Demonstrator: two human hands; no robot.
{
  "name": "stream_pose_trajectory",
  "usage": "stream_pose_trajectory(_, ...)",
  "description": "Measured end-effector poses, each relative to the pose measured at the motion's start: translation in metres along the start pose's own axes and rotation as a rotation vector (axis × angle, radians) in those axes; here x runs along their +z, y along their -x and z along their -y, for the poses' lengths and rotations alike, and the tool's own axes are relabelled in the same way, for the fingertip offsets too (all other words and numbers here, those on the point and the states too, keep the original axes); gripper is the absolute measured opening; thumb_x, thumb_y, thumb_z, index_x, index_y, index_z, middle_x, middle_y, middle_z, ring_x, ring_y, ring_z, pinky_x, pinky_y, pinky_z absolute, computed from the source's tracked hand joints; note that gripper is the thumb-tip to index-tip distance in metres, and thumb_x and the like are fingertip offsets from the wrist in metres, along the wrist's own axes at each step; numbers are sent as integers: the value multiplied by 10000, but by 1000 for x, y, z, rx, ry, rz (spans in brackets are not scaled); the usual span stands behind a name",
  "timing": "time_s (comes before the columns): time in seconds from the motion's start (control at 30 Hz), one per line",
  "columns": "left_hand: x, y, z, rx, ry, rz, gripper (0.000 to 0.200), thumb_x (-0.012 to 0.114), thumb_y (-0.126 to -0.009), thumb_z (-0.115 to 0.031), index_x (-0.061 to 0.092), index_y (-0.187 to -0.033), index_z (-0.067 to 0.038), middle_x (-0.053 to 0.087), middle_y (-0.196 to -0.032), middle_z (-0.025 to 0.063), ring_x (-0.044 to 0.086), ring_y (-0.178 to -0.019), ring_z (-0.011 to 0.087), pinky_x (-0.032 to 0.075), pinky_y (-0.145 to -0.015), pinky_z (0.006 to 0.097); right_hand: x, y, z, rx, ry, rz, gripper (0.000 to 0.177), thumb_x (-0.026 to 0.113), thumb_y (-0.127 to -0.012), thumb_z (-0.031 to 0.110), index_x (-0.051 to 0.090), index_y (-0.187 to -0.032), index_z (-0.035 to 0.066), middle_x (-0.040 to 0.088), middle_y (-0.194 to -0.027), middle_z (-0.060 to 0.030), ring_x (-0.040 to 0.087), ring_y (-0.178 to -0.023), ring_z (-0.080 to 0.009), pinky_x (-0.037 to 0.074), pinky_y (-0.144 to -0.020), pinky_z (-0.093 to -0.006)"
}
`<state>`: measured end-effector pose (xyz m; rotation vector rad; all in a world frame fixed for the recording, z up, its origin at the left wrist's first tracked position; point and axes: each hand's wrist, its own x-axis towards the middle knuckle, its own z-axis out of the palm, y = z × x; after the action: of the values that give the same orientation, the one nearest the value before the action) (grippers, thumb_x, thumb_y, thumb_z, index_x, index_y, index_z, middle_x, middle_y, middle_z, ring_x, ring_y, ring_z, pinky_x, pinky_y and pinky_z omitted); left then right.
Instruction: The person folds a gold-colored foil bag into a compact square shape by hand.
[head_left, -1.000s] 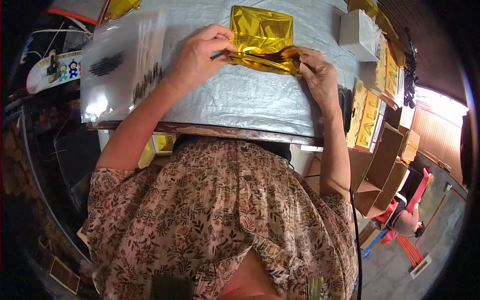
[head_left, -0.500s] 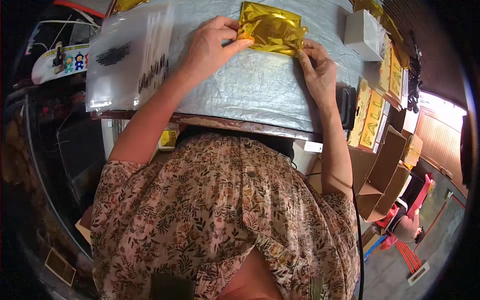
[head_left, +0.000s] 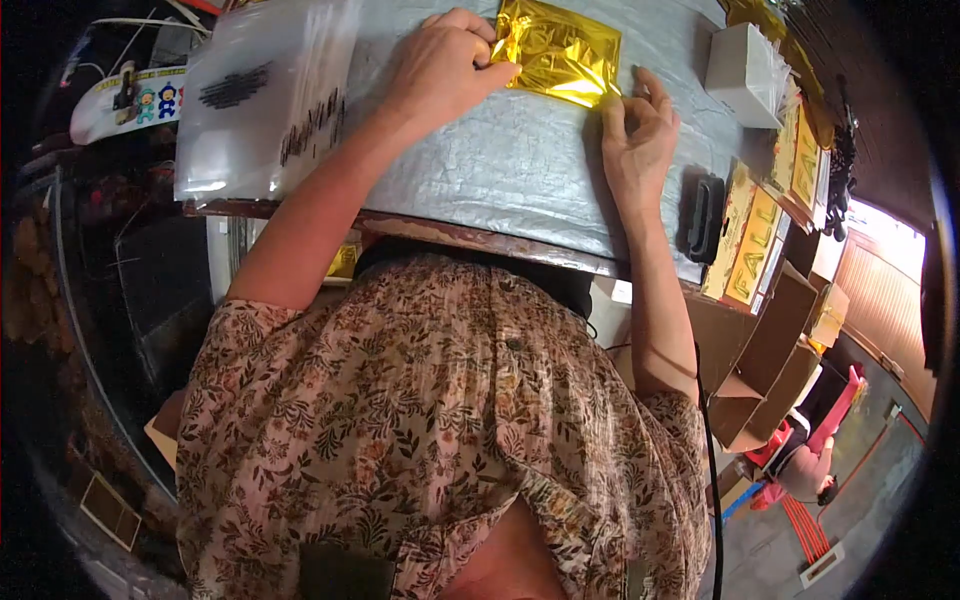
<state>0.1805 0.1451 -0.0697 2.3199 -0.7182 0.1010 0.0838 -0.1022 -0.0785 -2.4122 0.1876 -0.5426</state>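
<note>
A flat folded piece of gold foil (head_left: 565,50), shiny and creased, lies on the silvery table cover (head_left: 480,170). My left hand (head_left: 450,60) is closed at its left edge, the thumb along the lower left corner and the fingers curled above it. My right hand (head_left: 640,125) rests by the lower right corner. Its thumb is at the foil, while the other fingers are bent and stand apart from the thumb.
Clear plastic bags (head_left: 235,110) with black marks lie at the table's left. A white box (head_left: 745,75), a black plastic object (head_left: 704,218) and printed packs (head_left: 752,245) are on the right. Cardboard boxes (head_left: 770,370) stand beyond; another person (head_left: 805,465) is farther off.
The foil looks flatter and smoother, with its lower edge straighter. My right fingers have spread from the pinch at the corner. The whole view has shifted slightly.
</note>
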Motion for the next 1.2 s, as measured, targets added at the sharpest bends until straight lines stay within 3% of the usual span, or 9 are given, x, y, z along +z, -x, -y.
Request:
stream_pose_trajectory(0.43, 0, -7, 10, -36, -42, 99, 418, 841, -859, -343, 698, -699, 16, 696, -1197, 118, 671, -1053, 301, 534, -886, 399, 2, 2, 3, -32, 108, -89, 317, 771, -905, 269, 775, -884, -47, 655, -1397, -159, 582, -1214, -393, 436, -1084, -465)
stream_pose_trajectory(0.73, 1, -4, 12, 0, -14, 44, 408, 841, -861, -353, 734, -736, 21, 703, -1200, 110, 678, -1027, 296, 536, -875, 390, -6, 4, -1, 22, -69, -25, 312, 791, -884, 264, 772, -889, -48, 650, -1414, -168, 574, -1271, -368, 410, -1118, -449)
stream_pose_trajectory(1.2, 7, 5, 4, -126, -8, -41, 447, 841, -859, -433, 780, -797, 6, 711, -1220, 103, 697, -1075, 291, 555, -896, 380, -1, 6, -3, -36, 20, -40, 226, 780, -885, 201, 783, -893, -25, 661, -1403, -171, 588, -1258, -378, 411, -1123, -448)
